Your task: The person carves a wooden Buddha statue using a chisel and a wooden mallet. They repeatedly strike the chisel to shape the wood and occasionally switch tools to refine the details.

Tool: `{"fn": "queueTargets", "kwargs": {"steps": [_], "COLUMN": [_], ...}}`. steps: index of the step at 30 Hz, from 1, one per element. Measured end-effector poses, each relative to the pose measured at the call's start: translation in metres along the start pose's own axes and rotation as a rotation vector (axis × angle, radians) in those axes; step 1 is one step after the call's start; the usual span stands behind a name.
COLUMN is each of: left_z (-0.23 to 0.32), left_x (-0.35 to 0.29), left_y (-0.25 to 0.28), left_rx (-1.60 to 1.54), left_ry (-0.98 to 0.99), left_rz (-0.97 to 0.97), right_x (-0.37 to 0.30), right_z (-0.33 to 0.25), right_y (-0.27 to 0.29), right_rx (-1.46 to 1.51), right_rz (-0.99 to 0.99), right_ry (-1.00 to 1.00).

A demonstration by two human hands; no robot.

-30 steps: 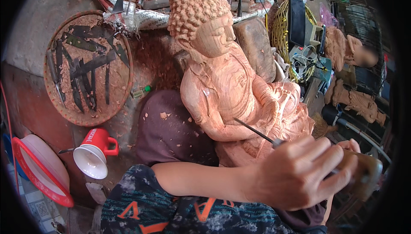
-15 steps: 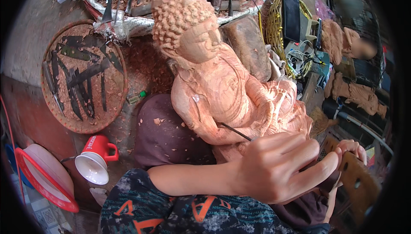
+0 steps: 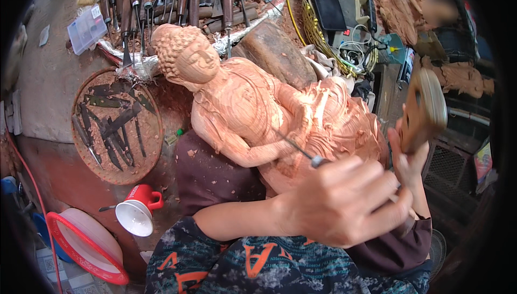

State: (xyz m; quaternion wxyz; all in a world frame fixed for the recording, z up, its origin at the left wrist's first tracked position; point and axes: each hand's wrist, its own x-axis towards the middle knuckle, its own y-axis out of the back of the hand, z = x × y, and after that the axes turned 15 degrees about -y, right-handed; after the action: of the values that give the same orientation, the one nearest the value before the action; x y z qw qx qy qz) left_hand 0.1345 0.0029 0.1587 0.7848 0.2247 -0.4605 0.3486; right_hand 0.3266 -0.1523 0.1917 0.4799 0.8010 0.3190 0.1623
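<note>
A carved wooden seated figure [image 3: 237, 86] with curled hair leans across my lap, its head to the upper left. My left hand [image 3: 350, 200] is closed around the handle of a chisel [image 3: 293, 144], whose thin dark shaft slants up-left to the carved arm and lap. Whether its tip touches the wood, I cannot tell. At the right, my right hand [image 3: 410, 159] grips a worn brown wooden mallet [image 3: 423, 108], held up and apart from the chisel. Part of this hand's grip is hidden behind the mallet.
Many-handled carving tools [image 3: 186, 0] crowd the top. A round tray [image 3: 153, 162] of dark blades lies left, above a red mug [image 3: 141, 200] and a red-rimmed basin [image 3: 89, 245]. Behind the figure rest a wood block [image 3: 274, 51], a black phone [image 3: 326, 0] and yellow cable [image 3: 306, 16].
My right hand has lifted the mallet from the lower right, turning it more upright. My left hand keeps its hold on the chisel. The whole view has shifted, showing more tools at the top.
</note>
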Motion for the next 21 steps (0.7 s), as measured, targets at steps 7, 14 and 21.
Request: {"fn": "queueTargets", "kwargs": {"steps": [7,14,21], "left_z": [0.048,0.069,0.076], "left_x": [-0.005,-0.011,-0.043], "left_y": [-0.014,0.027,0.051], "left_rx": [-0.061,-0.107,-0.173], "left_ry": [-0.001,0.441,0.814], "left_rz": [-0.416,-0.829,-0.744], "right_x": [0.008,0.010,0.014], "right_z": [0.001,-0.002,0.012], "right_y": [-0.026,-0.025,-0.028], "right_rx": [0.175,0.276,0.325], "right_rz": [-0.045,-0.102,-0.130], "right_ry": [-0.083,-0.094,-0.043]}}
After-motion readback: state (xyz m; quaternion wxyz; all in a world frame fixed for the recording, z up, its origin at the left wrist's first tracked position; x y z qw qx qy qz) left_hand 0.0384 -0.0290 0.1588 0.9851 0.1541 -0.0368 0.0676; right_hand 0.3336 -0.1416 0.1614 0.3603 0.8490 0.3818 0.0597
